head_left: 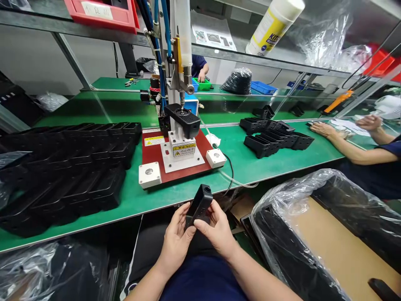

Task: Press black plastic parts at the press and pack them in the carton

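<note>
My left hand [176, 239] and my right hand [215, 229] both grip a black plastic housing [199, 205], held over my lap just below the bench's front edge. Fingers of both hands are wrapped round its lower end. In front of me stands a small press machine on a red base plate [153, 155]. Another black housing [184, 120] sits on its fixture under the nozzle. Two white buttons [149, 174] [216, 158] sit at the base's front corners.
Rows of black housings [62, 167] fill the green bench [250, 163] at left; a smaller group [275, 138] lies at right. A co-worker's arms [344, 144] rest on the bench at far right. A plastic-lined cardboard box [328, 234] stands at my right. Another person's hand [202, 76] works behind.
</note>
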Tool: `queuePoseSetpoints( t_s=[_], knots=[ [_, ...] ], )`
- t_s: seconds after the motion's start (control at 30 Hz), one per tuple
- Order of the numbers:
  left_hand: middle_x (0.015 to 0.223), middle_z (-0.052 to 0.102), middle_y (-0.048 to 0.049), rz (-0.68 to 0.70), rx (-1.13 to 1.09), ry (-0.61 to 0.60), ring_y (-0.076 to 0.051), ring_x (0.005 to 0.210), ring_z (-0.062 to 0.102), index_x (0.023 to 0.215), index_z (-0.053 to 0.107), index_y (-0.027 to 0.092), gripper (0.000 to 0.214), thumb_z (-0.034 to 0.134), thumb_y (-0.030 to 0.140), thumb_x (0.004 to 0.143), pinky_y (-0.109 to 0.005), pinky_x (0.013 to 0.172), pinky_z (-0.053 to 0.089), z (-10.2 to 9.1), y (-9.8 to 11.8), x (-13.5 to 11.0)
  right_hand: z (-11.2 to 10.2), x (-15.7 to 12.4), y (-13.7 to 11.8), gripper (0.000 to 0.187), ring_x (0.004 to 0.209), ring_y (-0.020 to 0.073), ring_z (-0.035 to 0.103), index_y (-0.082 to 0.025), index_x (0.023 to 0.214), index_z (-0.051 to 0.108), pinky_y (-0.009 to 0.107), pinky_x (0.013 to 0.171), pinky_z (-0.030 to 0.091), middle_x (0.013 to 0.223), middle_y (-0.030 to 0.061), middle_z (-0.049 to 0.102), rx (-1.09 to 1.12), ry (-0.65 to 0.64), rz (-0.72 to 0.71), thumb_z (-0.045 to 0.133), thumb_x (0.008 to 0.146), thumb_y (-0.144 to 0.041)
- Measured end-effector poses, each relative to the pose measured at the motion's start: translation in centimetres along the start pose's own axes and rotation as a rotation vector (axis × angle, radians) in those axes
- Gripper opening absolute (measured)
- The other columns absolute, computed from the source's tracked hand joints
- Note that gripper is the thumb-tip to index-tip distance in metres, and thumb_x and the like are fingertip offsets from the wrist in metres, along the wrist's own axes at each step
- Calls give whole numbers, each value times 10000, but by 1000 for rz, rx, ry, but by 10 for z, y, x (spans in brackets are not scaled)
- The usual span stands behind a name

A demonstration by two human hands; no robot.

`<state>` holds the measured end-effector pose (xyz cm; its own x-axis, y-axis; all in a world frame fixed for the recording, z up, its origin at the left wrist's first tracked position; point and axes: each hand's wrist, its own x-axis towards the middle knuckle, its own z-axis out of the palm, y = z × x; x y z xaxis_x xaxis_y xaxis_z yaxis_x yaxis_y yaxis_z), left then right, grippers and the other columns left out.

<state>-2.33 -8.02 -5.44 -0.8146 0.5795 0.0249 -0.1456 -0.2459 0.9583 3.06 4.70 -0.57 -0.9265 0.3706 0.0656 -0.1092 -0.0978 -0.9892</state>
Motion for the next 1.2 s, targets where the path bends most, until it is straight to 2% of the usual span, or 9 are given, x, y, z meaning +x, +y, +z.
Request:
queuePoseSetpoints(
  t_s=[0.17,0.27,0.33,0.5,0.63,0.73,0.87,1.1,1.2],
  knots=[
    [1398,494,-111,-15,69,25,-242,1318,450,1321,459,240,566,667,418,826,-356,1110,383,-4,-5,-3,-8,0,-5,556,1134,224,552,-268,1308,481,368,991,431,1274,71,573,81,10,-27,720,824,-405],
    [1387,501,-123,26,160,49,-254,1307,463,1318,468,221,547,647,415,839,-381,1106,390,-8,-9,-5,-11,3,-13,500,1234,239,500,-265,1322,501,392,1071,371,1327,75,549,150,35,-65,652,874,-427],
    [1374,503,-128,112,302,77,-264,1286,483,1323,470,216,524,632,384,854,-415,1102,396,-12,-11,-6,-10,4,-20,442,1218,257,519,-242,1264,558,423,1083,357,1268,86,596,195,63,-24,635,876,-439],
    [1255,567,-116,481,749,112,-255,1169,561,1332,456,233,512,640,257,855,-436,1008,485,-18,-3,-6,-9,7,-28,344,1112,269,588,-209,1090,623,445,1016,419,1132,96,670,267,116,94,661,835,-436],
    [1230,564,-124,630,891,88,-245,1144,567,1352,432,204,544,637,181,848,-406,985,503,-16,7,-5,-13,5,-27,320,1067,238,604,-219,1100,597,425,994,434,1093,72,676,91,83,64,692,824,-351],
    [1244,556,-121,611,901,77,-245,1153,562,1355,425,208,542,630,185,854,-407,989,502,-14,7,-5,-17,2,-26,457,1072,229,601,-245,1195,546,414,987,442,1138,60,652,-31,6,32,739,782,-281],
    [1248,553,-111,542,883,81,-239,1158,562,1342,434,215,513,623,220,866,-403,997,499,-14,5,-5,-23,-1,-26,573,1129,235,569,-269,1290,494,403,977,456,1230,68,603,-11,-59,19,749,778,-299],
    [1225,570,-111,565,901,92,-243,1132,576,1319,462,210,495,640,249,859,-409,975,512,-16,11,-3,-28,3,-21,488,1137,246,571,-253,1287,531,415,1013,430,1238,85,614,109,-36,61,653,864,-464],
    [1215,572,-117,597,914,83,-244,1124,573,1324,459,202,504,643,224,855,-410,963,519,-16,16,-1,-29,6,-18,449,1077,246,609,-235,1253,577,413,971,464,1185,95,651,215,0,117,578,904,-518]
  ],
)
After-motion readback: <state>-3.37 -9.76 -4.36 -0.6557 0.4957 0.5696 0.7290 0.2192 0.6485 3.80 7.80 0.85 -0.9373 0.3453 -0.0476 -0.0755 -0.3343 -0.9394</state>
